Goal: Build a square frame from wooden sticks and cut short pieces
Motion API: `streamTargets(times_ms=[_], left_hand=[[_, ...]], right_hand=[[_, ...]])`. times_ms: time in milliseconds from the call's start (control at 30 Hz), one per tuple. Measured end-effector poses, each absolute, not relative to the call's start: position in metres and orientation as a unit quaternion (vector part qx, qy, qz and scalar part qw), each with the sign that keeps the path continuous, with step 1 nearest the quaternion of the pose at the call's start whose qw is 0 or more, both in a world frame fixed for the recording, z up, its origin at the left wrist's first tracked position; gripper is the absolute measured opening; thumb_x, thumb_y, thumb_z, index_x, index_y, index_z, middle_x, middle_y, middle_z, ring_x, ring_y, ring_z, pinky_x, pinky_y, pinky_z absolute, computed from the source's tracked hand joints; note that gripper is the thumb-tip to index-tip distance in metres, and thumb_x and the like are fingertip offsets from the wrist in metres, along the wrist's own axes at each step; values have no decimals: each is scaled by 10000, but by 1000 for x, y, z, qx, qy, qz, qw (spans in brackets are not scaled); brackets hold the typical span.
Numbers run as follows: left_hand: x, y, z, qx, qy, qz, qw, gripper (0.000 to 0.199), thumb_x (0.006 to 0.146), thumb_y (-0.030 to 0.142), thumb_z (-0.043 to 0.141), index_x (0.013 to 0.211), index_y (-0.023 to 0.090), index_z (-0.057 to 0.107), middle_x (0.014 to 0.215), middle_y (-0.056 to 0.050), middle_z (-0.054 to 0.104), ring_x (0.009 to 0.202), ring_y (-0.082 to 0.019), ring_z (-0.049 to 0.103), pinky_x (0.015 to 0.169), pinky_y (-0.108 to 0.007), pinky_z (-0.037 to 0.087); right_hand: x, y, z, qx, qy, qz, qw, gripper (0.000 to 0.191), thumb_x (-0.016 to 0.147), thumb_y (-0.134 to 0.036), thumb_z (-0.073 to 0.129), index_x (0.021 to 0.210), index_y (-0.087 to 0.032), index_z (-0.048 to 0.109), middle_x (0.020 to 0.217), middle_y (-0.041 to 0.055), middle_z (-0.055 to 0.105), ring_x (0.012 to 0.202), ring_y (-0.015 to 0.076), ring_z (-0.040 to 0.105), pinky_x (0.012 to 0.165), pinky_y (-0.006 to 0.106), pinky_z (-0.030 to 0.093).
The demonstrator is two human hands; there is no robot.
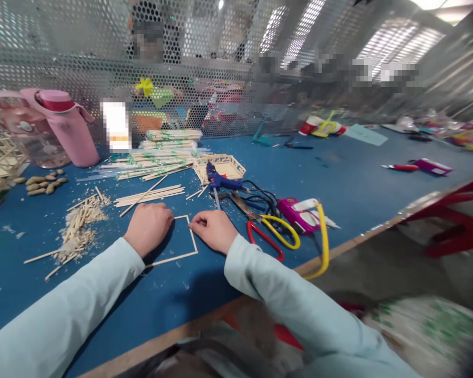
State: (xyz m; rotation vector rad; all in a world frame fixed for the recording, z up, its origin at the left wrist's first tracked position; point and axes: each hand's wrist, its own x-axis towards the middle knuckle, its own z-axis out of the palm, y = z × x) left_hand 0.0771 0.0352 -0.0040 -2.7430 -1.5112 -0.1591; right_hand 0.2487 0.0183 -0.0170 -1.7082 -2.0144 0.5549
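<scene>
A thin rectangular frame of wooden sticks (193, 241) lies on the blue table (228, 278). Over its left part rests my left hand (150, 226), fingers curled and closed; what they grip is hidden. At the frame's right side my right hand (215, 229) has thumb and forefinger pinched on the stick near the upper right corner. Behind my hands lie loose wooden sticks (152, 195). A blue glue gun (224, 181) is just beyond my right hand, beside a small stick-built piece (230, 167).
Scissors with red and yellow handles (279, 231), black cords and a purple box (299, 214) lie right of my right hand. Broken sticks (79, 226), peanuts (43, 182) and a pink bottle (73, 131) are at left. Packaged sticks (169, 149) lie before the perforated metal screen (220, 63).
</scene>
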Motion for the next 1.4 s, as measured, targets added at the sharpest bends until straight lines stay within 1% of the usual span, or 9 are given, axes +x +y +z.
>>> streamTargets(times_ms=[433,533,900,1000,1067,1200,1233,1300,1400], left_hand=[[77,35,-3,-873,-483,-68,-9,280,830,203,431,784,196,706,810,-63,684,796,-210,632,701,-324,409],[77,35,-3,-873,-483,-67,-11,283,831,198,428,786,195,708,818,-65,684,801,-211,632,701,-328,407],[78,34,-1,-870,-489,-51,-7,309,843,215,399,803,204,705,847,-72,690,826,-223,636,717,-347,415],[78,35,-3,-870,-490,-49,-1,316,848,225,393,835,197,707,874,-88,702,826,-230,642,737,-352,421],[77,36,-2,-866,-497,-53,-14,320,854,234,387,910,200,700,904,-92,711,828,-227,650,750,-339,436],[60,31,9,-856,-503,-114,-43,362,872,256,354,1106,217,627,1051,-59,686,926,-208,640,783,-289,456],[52,28,14,-849,-508,-139,-37,363,869,260,357,1115,223,622,1075,-46,677,948,-203,632,794,-279,455],[35,21,25,-818,-548,-175,-27,353,858,298,377,1094,242,633,1033,-21,694,898,-200,644,768,-270,467],[8,13,32,-766,-601,-225,-31,344,825,351,426,1051,228,655,966,-16,712,843,-200,650,752,-271,473]], right_hand=[[250,17,-19,-606,-736,203,223,110,712,-247,635,657,-170,691,536,-11,600,505,92,499,538,202,351],[251,19,-20,-610,-725,211,239,101,712,-229,628,674,-160,691,542,-9,610,496,88,495,540,198,364],[251,18,-20,-594,-741,209,231,171,767,-192,550,792,-180,718,721,26,707,640,126,599,639,216,412],[251,19,-21,-598,-738,207,234,170,770,-191,541,785,-178,710,724,26,703,638,125,592,645,219,412],[252,19,-21,-604,-732,205,241,159,764,-188,542,765,-171,700,681,20,685,599,117,566,628,217,407],[253,20,-24,-604,-725,206,260,143,748,-167,535,721,-158,675,609,0,637,533,96,510,586,200,391],[254,20,-25,-601,-725,207,264,144,746,-163,529,714,-156,670,599,-4,628,523,91,499,576,195,387],[256,21,-27,-595,-729,208,269,146,745,-160,521,708,-151,662,583,-10,611,508,86,482,560,190,379],[258,22,-29,-585,-734,210,273,147,741,-167,515,710,-148,658,567,-14,592,504,85,469,550,191,372]])
